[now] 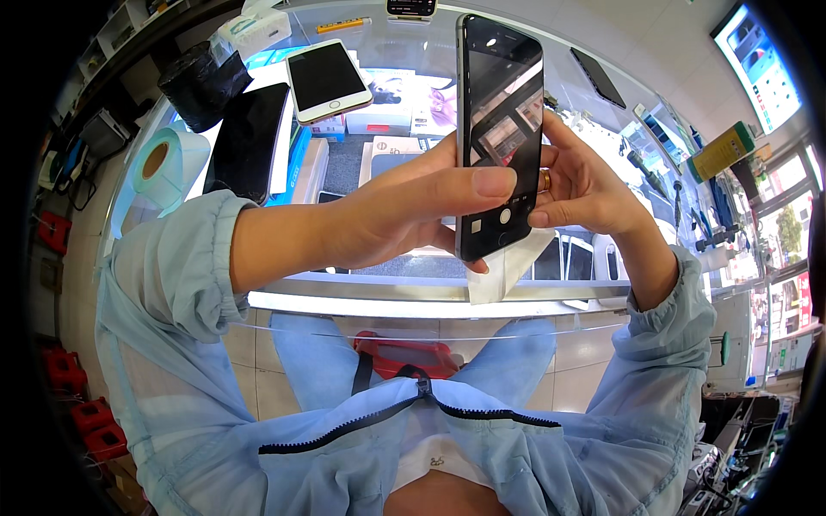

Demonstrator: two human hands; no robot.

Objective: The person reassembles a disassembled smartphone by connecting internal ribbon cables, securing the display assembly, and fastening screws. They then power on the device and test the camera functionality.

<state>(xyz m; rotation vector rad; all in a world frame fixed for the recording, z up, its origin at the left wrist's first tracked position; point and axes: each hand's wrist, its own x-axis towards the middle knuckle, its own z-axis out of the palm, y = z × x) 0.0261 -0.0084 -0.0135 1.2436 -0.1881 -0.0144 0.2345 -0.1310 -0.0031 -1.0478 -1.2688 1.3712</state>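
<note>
A black smartphone is raised upright over the counter, its lit screen showing a camera picture with a round white button near the bottom. My left hand grips it from the left, the thumb lying across the lower screen and the other fingers mostly hidden behind. On the phone's right edge, my right hand has its fingers curled, partly out of sight behind the phone; a ring shows on one finger. White tissue or paper hangs below the right thumb, over the counter's front edge; whether that hand pinches it, I cannot tell.
Left on the glass counter are a white-framed tablet, a large black-screened device, a label roll and a black-wrapped bundle. Another dark phone lies at the far right. Boxes and phones show through the glass.
</note>
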